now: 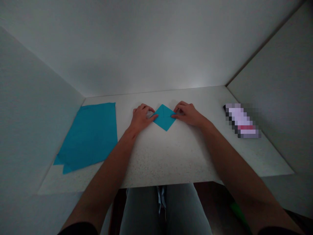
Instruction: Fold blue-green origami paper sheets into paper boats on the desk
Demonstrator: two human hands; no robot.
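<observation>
A small folded square of blue paper [166,123] lies on the white tabletop, turned so its corners point up, down and to the sides. Crease lines cross its upper half. My left hand [143,117] pinches its left corner, thumb on top and fingers curled behind. At the right corner, my right hand [187,113] grips the paper the same way, thumb over the edge. Both forearms reach in from the near edge of the table.
Larger blue sheets [91,133] lie overlapping at the left of the white table [156,160]. A blurred-out phone [242,120] rests at the right. Pale walls [156,49] stand behind and on both sides. My legs [166,209] are under the near edge.
</observation>
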